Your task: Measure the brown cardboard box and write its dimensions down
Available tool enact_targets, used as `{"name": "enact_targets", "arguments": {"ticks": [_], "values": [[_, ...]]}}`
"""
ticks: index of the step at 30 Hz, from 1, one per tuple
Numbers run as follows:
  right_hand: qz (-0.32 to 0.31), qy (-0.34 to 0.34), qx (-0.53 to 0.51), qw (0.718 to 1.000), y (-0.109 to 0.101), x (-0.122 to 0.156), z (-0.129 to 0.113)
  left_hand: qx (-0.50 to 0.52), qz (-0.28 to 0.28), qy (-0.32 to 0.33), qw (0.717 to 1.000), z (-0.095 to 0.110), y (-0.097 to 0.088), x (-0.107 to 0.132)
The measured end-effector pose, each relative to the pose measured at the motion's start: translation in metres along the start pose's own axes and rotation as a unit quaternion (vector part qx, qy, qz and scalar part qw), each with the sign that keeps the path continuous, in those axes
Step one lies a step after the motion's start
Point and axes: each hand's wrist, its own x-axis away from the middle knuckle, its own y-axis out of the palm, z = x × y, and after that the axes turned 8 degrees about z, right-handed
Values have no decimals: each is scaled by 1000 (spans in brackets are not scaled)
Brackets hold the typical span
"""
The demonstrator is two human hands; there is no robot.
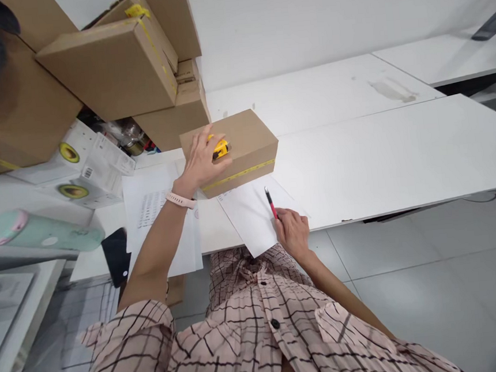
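Note:
My left hand (204, 159) rests on top of a closed cardboard box (247, 129), its thumb and fingers curled round a small yellow and black tape measure (221, 148). The palm partly covers this tool. Along the box's near side runs a yellow strip with dark marks. My right hand (293, 230) is closed on a red and black pen (271, 202), whose silver end points away from me. Beneath the pen, a white sheet of paper (251, 220) lies partly under the box and hangs over the table's near edge.
Printed sheets (157, 217) lie left of the box, beside a dark phone (116, 256) and a pale green bottle (43, 230). Stacked cartons (112, 70) rise at the back left, above white boxes with avocado pictures (74, 189). The white table (380, 157) stretches right.

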Motion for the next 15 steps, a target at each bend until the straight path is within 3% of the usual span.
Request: {"name": "enact_targets", "arguments": {"ticks": [4,11,15], "values": [[38,-33,-34,998,0,10,-1,-6,-14,-4,1000,5,5,9],[56,-19,-27,998,-1,29,-19,-34,-8,-32,999,13,21,4],[43,-1,-54,998,-2,32,-22,-39,-11,-31,999,14,21,-1]]}}
